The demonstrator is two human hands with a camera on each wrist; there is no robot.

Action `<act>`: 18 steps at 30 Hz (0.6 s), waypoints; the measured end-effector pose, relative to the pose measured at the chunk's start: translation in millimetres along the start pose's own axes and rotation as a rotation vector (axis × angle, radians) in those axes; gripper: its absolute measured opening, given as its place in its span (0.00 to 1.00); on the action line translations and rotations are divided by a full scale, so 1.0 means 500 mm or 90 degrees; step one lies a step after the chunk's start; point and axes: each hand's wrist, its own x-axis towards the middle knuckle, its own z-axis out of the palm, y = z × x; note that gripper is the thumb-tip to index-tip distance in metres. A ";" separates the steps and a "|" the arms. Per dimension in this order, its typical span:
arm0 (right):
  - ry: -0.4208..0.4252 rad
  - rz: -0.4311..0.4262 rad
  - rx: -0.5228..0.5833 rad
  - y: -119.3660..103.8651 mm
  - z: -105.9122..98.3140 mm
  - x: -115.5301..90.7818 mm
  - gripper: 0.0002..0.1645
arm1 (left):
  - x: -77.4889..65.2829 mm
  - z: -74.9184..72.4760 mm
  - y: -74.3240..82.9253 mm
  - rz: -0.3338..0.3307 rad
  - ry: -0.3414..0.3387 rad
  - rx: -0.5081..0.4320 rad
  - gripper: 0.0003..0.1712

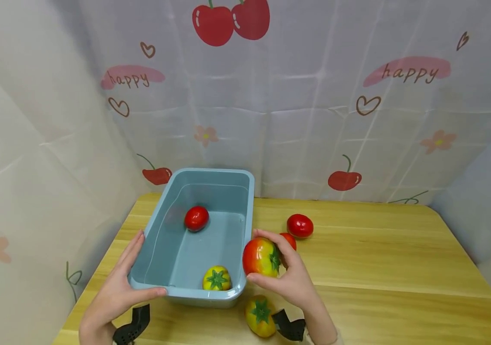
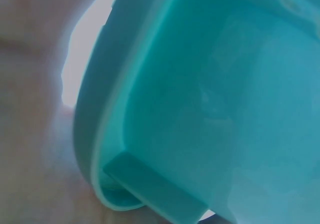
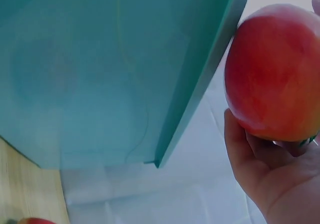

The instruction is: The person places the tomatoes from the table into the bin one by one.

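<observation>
My right hand (image 1: 290, 275) grips a red-and-yellow toy tomato (image 1: 259, 258) with a green leafy top, between thumb and fingers. The tomato is against or just beside the right rim of a blue-grey plastic basin (image 1: 251, 191); the right wrist view shows its red side (image 3: 275, 74) close to the basin edge. My left hand (image 1: 113, 282) rests at the basin's near left corner, fingers straight along the left side and thumb along the near rim. Inside the basin lie a glossy red tomato (image 1: 196, 218) and a yellow tomato (image 1: 217, 278) with a green star top. The left wrist view is blurred.
On the wooden table (image 1: 379, 268), a red tomato (image 1: 300, 225) lies right of the basin. Another red one (image 1: 289, 239) is partly hidden behind my right hand. A yellow tomato (image 1: 260, 314) sits in front of the basin's near right corner. Printed curtains (image 1: 297, 120) enclose the table.
</observation>
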 end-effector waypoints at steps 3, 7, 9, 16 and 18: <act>0.006 -0.006 0.010 -0.001 0.006 0.004 0.40 | -0.003 0.001 -0.003 -0.007 -0.004 0.009 0.66; 0.000 -0.012 0.019 -0.005 0.011 0.016 0.41 | -0.004 0.001 -0.003 -0.016 -0.006 0.026 0.67; -0.007 -0.010 0.017 -0.008 0.013 0.023 0.42 | -0.004 0.001 -0.002 -0.013 -0.005 0.018 0.67; -0.053 0.003 -0.019 -0.021 0.027 0.052 0.45 | -0.002 0.002 -0.001 -0.011 -0.003 -0.006 0.67; -0.067 0.003 -0.029 -0.024 0.033 0.058 0.45 | -0.002 0.002 -0.001 -0.010 -0.002 -0.007 0.67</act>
